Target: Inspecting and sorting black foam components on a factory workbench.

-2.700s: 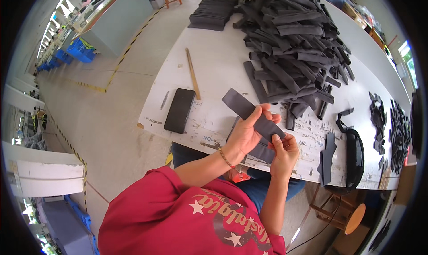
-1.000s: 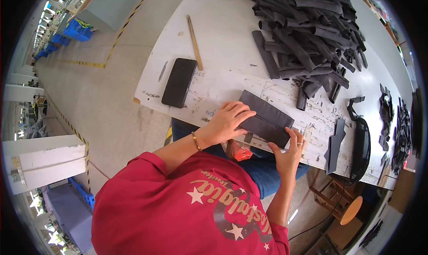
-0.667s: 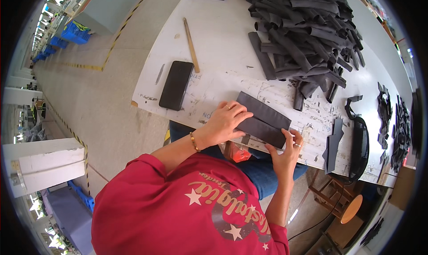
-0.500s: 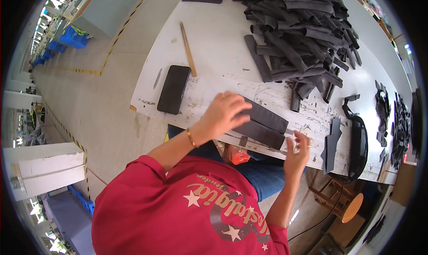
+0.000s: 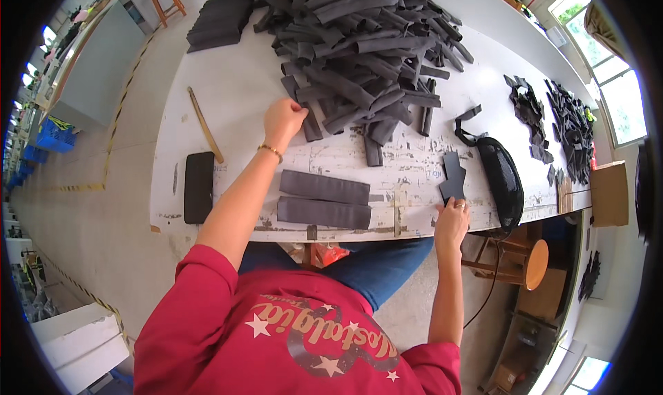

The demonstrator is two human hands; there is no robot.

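My left hand [image 5: 284,127] reaches to the near left edge of a pile of dark grey fabric strips [image 5: 373,50]. Its thumb and fingers are pinched together on a single dark strip [image 5: 312,127] lying beside the pile. Over at the right, my right hand [image 5: 452,224] has its fingers closed on the near end of some thin dark flat pieces [image 5: 453,176], which overlap on the table. Between my hands, close to the table's front edge, two folded dark fabric pieces [image 5: 324,213] lie flat side by side, untouched.
A black phone-like slab [image 5: 199,188] and a thin wooden stick [image 5: 204,126] lie left on the white worn table [image 5: 235,105]. Neatly layered dark pieces [image 5: 222,18] sit far left. A black mesh case [image 5: 502,181] stands right, near dark scraps [image 5: 572,129]. A wooden stool [image 5: 535,264] is below.
My left hand has left the folded pieces and moved forward to the strip by the pile. My right hand has moved from beside them to the thin flat pieces. The view has shifted right.
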